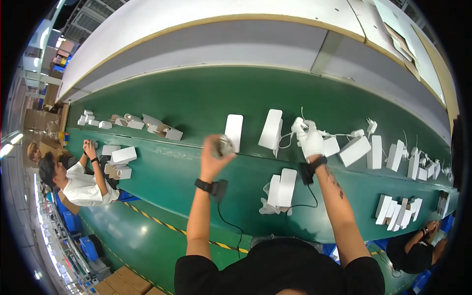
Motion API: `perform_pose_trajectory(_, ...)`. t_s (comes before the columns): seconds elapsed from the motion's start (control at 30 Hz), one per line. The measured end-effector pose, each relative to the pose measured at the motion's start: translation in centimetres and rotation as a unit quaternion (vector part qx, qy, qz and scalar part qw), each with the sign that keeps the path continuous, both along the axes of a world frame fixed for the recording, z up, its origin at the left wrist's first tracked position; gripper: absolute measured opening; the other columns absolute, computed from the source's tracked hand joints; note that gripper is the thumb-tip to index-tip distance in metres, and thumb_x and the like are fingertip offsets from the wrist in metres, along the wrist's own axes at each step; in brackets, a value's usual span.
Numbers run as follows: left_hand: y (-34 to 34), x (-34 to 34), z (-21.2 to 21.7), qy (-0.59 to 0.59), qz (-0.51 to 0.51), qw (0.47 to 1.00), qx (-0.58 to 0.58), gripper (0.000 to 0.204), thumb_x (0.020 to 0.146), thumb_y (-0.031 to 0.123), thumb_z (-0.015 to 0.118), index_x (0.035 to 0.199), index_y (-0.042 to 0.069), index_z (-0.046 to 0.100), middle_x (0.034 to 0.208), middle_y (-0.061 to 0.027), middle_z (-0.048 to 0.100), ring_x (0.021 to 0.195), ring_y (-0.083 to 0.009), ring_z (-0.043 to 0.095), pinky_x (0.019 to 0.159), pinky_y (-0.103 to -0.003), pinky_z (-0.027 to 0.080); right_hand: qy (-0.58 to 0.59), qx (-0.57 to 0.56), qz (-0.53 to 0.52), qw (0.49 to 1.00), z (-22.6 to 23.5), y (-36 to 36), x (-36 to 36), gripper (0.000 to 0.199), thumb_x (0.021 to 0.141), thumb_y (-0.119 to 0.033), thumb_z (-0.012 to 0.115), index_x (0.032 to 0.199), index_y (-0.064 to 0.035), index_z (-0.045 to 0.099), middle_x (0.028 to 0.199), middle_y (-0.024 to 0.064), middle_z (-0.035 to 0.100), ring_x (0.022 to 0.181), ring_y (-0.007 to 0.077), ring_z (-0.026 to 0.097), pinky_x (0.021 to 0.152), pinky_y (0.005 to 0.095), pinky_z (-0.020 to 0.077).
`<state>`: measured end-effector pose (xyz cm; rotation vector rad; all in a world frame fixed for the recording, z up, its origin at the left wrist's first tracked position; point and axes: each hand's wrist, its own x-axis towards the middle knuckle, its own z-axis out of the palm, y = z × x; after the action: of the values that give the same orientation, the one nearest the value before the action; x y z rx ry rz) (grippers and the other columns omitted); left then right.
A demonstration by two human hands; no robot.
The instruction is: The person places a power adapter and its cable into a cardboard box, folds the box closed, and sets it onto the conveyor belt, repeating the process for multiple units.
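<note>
black short-sleeved shirt | black wristbands with cabled black sensor boxes | white glove on right hand [311,141] | tattooed right forearm

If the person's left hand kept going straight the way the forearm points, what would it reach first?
Probably the upright white flat box just beyond the left hand, which holds a small crumpled item; depth is unclear.

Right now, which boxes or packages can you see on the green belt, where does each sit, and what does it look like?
Two upright white cartons: belt centre, tall flat rectangles, beyond the left hand.
White carton pair: near side, leaning together on a clear bag.
White box: right of the gloved right hand, lying tilted.
White boxes: far left, by a seated person.
Row of slim white cartons: lower right.
</note>
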<state>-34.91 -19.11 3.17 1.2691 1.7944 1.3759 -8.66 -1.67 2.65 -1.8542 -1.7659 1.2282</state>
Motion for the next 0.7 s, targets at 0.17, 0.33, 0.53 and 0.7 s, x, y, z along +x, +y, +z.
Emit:
perform_pose_trajectory(0.17, 2.3, -10.8, -9.4, -0.031, 0.134, 0.990, 0.041, 0.081, 0.063, 0.009, 0.080, 0.128, 0.003, 0.033, 0.117, -0.0102, 0.047, 0.107, -0.0221, 0.048, 0.093, -0.036, 0.042, -0.283, 0.076, 0.094, 0.952, -8.5, 5.2, -2.7, 0.047, 0.079, -0.031, 0.067, 0.114, -0.0043, 0.052, 0.086, 0.0143, 0.066, 0.080, 0.0324, 0.065, 0.071, 0.0419, 0.0514)
perform_pose_trajectory(0.33, -1.4, -9.7, -10.6, 0.142, 0.190, 0.971, 0.023, 0.077, 0.067, 0.007, 0.077, 0.130, 0.003, 0.032, 0.124, -0.0117, 0.042, 0.113, -0.0231, 0.043, 0.094, -0.040, 0.039, -0.251, -0.012, 0.132, 0.959, -8.0, 3.5, 1.0, 0.058, 0.076, -0.030, 0.072, 0.121, -0.0037, 0.046, 0.105, 0.0184, 0.063, 0.092, 0.0296, 0.064, 0.077, 0.0377, 0.0518)
perform_pose_trajectory(0.53, -3.2, 9.9, 1.3, -0.249, 0.136, 0.957, -0.057, 0.036, 0.092, 0.033, 0.052, 0.110, 0.002, 0.057, 0.097, -0.0112, 0.065, 0.085, -0.0203, 0.063, 0.072, -0.033, 0.051, 0.483, 0.040, -0.093, 0.870, -0.3, -1.1, 7.9, 0.055, 0.079, -0.026, 0.072, 0.122, -0.0036, 0.045, 0.102, 0.0088, 0.060, 0.089, 0.0196, 0.060, 0.070, 0.0317, 0.0505)
perform_pose_trajectory(0.7, 1.8, 20.8, 0.8, -0.750, -0.035, 0.639, -0.169, 0.057, 0.091, 0.054, 0.044, 0.115, 0.004, 0.055, 0.108, -0.0157, 0.063, 0.091, -0.0233, 0.062, 0.082, -0.036, 0.049, 0.624, -0.047, -0.017, 0.780, 7.2, -8.1, 7.4, 0.050, 0.085, -0.025, 0.068, 0.124, -0.0041, 0.045, 0.098, 0.0064, 0.058, 0.089, 0.0174, 0.058, 0.071, 0.0292, 0.0481)
